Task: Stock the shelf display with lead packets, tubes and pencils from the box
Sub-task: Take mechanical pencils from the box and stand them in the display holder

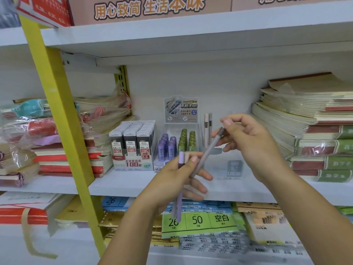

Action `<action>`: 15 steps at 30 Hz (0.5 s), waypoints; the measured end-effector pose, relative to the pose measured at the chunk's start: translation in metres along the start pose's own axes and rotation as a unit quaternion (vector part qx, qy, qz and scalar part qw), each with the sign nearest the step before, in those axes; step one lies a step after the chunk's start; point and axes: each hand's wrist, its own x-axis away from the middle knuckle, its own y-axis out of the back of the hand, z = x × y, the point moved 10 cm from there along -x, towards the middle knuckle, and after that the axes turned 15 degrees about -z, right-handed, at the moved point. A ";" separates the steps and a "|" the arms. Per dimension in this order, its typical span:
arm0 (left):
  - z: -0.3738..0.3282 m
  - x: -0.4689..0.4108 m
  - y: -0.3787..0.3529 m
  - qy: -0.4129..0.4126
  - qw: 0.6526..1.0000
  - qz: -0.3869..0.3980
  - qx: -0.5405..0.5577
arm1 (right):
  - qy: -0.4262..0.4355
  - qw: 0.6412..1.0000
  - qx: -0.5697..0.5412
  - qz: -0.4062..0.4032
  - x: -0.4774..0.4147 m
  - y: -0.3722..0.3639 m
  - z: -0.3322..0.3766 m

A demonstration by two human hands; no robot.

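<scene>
The right hand pinches the top of a slim, matte grey pencil, which slants down to the fingers of the left hand. The left hand's fingers are curled round a bundle of smooth lilac and pink pencils, held upright before the white shelf. A clear plastic stand holds purple tubes, green tubes and two upright pencils. Beside it, a cardboard tray holds rows of flat black-and-white lead packets.

Left hand grips pencils, fingers curled; right hand, raised beside it, pinches a pencil.
</scene>
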 end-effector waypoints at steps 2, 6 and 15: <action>0.001 -0.003 0.006 -0.019 0.999 -0.019 -0.045 | 0.021 0.999 -0.016 -0.022 -0.003 0.008 0.005; 0.005 -0.008 0.017 -0.014 0.997 -0.057 -0.048 | 0.130 0.986 -0.015 -0.106 -0.015 0.035 0.030; 0.010 -0.015 0.020 0.026 0.997 -0.064 0.026 | 0.157 0.948 0.278 0.006 -0.082 -0.005 -0.002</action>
